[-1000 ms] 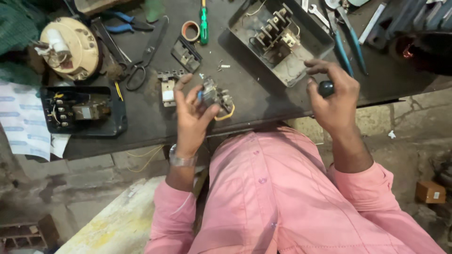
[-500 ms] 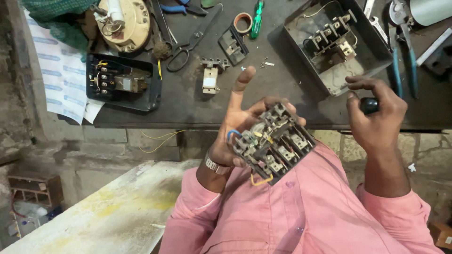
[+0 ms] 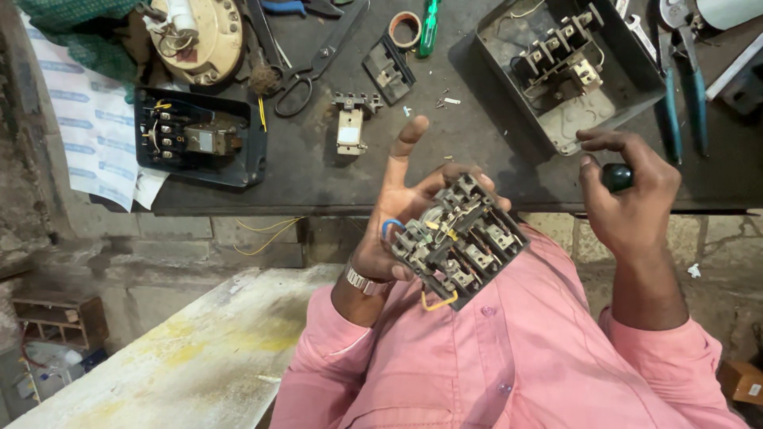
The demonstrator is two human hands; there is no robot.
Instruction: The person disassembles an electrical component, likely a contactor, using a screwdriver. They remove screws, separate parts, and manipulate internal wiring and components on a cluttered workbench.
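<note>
above the pink shirt (image 3: 493,365), the left hand (image 3: 397,214) cradles a contactor block (image 3: 461,242); the right hand (image 3: 632,199) grips a dark screwdriver handle (image 3: 617,176).

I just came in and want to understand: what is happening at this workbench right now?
A person in a pink shirt is working on electrical parts. The left hand holds a grey switch block with metal contacts and blue and yellow wires, lifted close to the chest. The right hand grips a black tool handle near the edge of the dark bench. On the bench lie an open grey metal box with terminals, a black starter box, scissors and a green screwdriver.
</note>
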